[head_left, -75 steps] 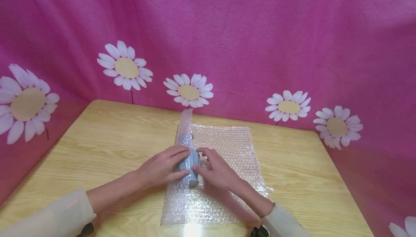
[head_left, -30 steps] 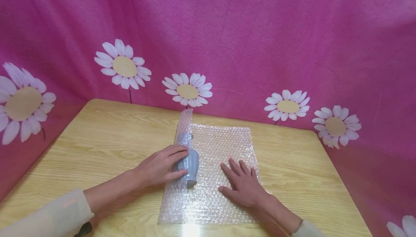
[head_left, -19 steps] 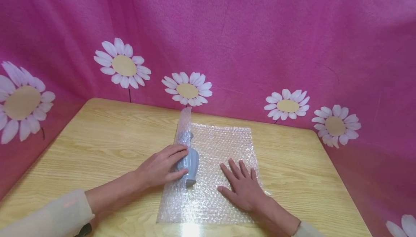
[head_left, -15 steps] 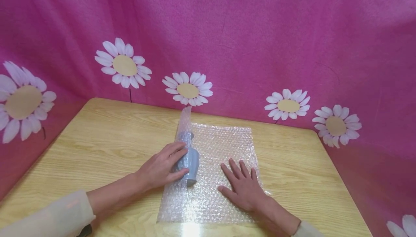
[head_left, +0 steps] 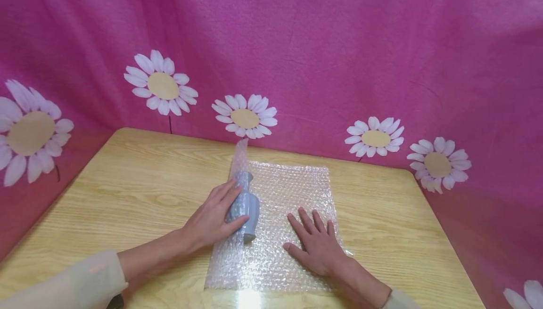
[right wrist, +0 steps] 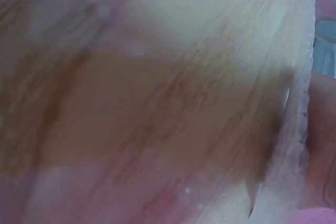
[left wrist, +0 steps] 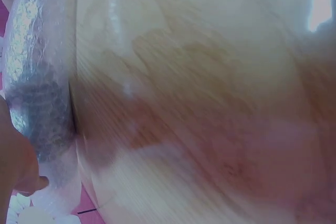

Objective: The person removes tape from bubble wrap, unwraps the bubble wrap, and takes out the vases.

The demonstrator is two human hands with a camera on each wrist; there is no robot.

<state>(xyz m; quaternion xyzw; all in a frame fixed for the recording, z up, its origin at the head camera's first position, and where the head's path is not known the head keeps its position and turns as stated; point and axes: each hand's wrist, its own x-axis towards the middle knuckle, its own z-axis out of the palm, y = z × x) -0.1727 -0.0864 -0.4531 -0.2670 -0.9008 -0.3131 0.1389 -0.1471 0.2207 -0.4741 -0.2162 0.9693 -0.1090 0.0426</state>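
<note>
A grey-blue vase [head_left: 253, 207] lies on its side on a sheet of bubble wrap [head_left: 288, 186], neck toward the far side. One strip of the sheet is folded over the vase's left part. My left hand [head_left: 214, 217] rests over this flap, fingertips by the neck and thumb across the body. In the left wrist view, the vase shows dark through the bubble wrap [left wrist: 39, 51], with part of the left hand [left wrist: 16, 153] over it. My right hand [head_left: 318, 248] lies flat with spread fingers on the sheet's right part. In the right wrist view, the vase [right wrist: 325, 61] appears at the edge.
Everything lies on a light wooden table [head_left: 148, 182]. A pink cloth [head_left: 314, 64] printed with white daisies encloses its back and sides. Bright glare falls on the table near the sheet's front edge.
My right hand has left the vase and moved right onto the sheet, where it has since stayed. My left fingers have slid forward toward the neck; the vase has barely moved.
</note>
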